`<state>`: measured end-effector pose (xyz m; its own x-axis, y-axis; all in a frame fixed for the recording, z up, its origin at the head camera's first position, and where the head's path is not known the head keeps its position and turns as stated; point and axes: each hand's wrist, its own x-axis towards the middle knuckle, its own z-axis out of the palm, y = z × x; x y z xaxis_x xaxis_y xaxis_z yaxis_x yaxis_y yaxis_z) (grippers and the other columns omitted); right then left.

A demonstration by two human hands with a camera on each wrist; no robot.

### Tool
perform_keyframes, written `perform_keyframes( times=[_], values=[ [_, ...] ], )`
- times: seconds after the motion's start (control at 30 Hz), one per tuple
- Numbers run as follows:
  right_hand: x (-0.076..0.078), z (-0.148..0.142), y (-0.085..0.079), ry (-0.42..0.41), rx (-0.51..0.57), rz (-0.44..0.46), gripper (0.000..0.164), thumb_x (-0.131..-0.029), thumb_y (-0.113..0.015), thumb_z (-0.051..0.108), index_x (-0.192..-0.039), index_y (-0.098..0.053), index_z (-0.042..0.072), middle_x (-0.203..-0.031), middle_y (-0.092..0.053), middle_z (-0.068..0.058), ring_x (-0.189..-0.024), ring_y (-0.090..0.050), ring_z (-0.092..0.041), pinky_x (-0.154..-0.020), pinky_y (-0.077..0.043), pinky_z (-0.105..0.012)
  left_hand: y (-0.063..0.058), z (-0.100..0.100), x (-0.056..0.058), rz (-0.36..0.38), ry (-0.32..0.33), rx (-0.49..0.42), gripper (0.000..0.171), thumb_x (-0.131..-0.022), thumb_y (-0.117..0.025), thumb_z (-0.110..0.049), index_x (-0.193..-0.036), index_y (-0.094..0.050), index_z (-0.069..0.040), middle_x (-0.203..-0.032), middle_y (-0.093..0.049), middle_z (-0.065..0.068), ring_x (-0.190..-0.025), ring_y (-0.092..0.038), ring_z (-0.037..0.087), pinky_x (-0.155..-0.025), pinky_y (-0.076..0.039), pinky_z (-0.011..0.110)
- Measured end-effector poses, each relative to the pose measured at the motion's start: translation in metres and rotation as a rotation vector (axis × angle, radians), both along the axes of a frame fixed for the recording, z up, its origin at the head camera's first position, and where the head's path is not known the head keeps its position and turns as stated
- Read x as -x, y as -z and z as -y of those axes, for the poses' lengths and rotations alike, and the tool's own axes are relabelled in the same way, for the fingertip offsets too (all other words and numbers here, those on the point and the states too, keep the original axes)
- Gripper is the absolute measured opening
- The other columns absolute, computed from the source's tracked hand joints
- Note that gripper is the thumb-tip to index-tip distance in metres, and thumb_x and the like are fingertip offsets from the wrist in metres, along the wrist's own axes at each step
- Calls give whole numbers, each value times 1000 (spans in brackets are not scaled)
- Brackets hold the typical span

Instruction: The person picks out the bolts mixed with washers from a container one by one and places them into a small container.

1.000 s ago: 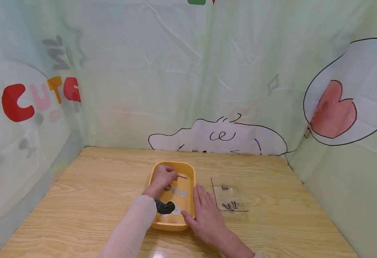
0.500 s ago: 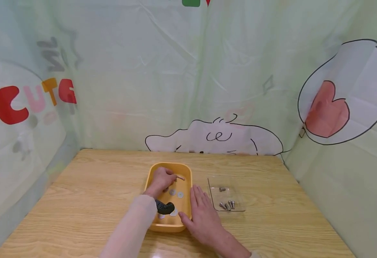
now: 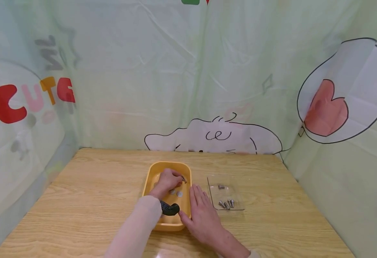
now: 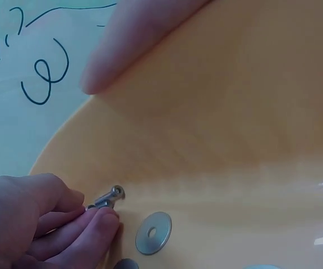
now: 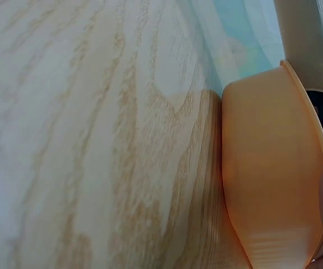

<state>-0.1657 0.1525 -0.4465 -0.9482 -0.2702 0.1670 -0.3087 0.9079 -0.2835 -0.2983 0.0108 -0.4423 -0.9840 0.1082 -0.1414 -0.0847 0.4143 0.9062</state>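
In the head view my left hand (image 3: 169, 179) reaches into the yellow tray (image 3: 149, 175), near its far right part. Its fingertips pinch small metal socket-head screws (image 4: 110, 197), whose heads stick out past the fingers in the left wrist view; the rest is hidden by the fingers. Beside them, a flat washer (image 4: 153, 233) lies on the tray floor, and another washer (image 3: 179, 194) shows in the head view. My right hand (image 3: 206, 218) rests against the tray's right wall with straight fingers, its thumb toward the near right corner.
Right of the tray, a clear plastic tray (image 3: 226, 209) holds several screws (image 3: 227, 204). A wooden table (image 3: 272, 200) lies under everything, with printed curtains (image 3: 127, 89) behind and at both sides. A black device (image 3: 169, 208) sits on the left wrist above the yellow tray.
My left hand has moved slightly right inside the tray, and the screws at its fingertips now point more toward me. The right hand stays against the tray. The head view has shifted a little.
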Motion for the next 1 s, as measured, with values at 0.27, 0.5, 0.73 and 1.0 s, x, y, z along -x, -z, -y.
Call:
perform_keyframes(
  times=[0.27, 0.5, 0.73, 1.0],
  values=[
    [-1, 0, -3, -3, 17, 12, 83, -98, -45, 54, -154, -23, -4, -163, -22, -20, -152, -20, -34, -124, -22, -52, -2, -2, -2, 61, 40, -8, 18, -92, -68, -14, -103, -75, -2, -90, -73, 14, -75, -69, 23, -61, -54, 26],
    [-1, -1, -3, -7, 25, 1, 81, -99, -46, 51, -155, -22, -4, -162, -23, -20, -152, -21, -35, -124, -22, -52, -4, -2, -3, 91, 77, 11, 14, -89, -70, -13, -99, -77, -7, -84, -71, 7, -72, -63, 20, -59, -47, 24],
    [-1, -1, -4, -3, 28, 15, 82, -99, -45, 53, -155, -21, -3, -163, -21, -20, -153, -19, -33, -124, -21, -52, -7, -1, -9, 118, 114, -32, 16, -90, -71, -9, -104, -76, -3, -88, -75, 8, -75, -71, 17, -75, -61, 28],
    [-1, -1, -3, -1, 32, 26, 83, -99, -45, 54, -155, -23, -3, -163, -21, -20, -153, -19, -33, -124, -21, -53, -9, -1, -14, 143, 115, -53, 18, -90, -72, -12, -106, -74, -2, -90, -76, 11, -80, -75, 21, -81, -62, 32]
  ],
)
